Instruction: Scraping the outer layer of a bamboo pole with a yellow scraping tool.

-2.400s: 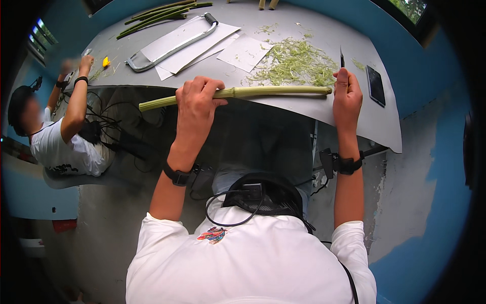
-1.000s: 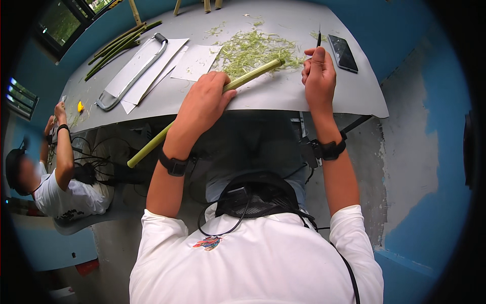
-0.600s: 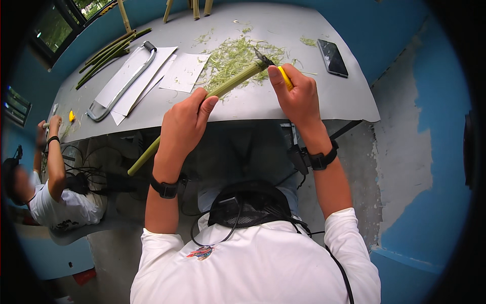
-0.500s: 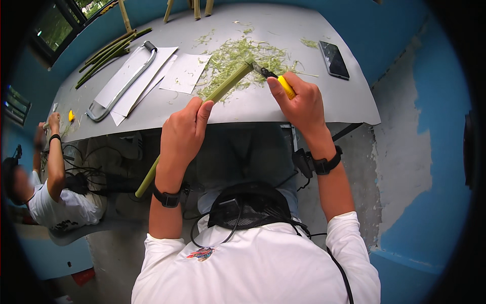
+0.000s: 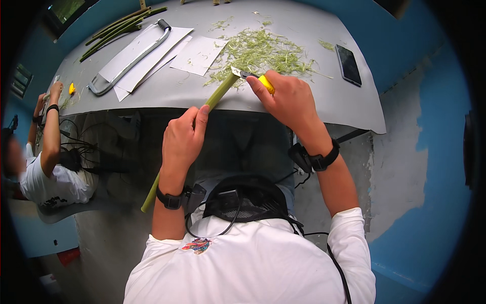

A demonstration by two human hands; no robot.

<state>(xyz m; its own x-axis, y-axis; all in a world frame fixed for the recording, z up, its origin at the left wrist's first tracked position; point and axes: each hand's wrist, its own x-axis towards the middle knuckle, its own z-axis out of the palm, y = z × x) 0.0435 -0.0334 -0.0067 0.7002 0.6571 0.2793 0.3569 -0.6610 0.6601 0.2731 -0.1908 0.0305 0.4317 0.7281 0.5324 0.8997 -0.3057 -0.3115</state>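
Grey table ahead; 1 green stalk slants from below its near edge, upper end over it near a heap of pale-green shavings. Left hand clamped round the stalk's middle. Right hand wrapped round a yellow-handled knife, blade at the stalk's upper end, contact unclear.

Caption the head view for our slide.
Left hand grips green stalk; right hand holds yellow utility knife at its end.
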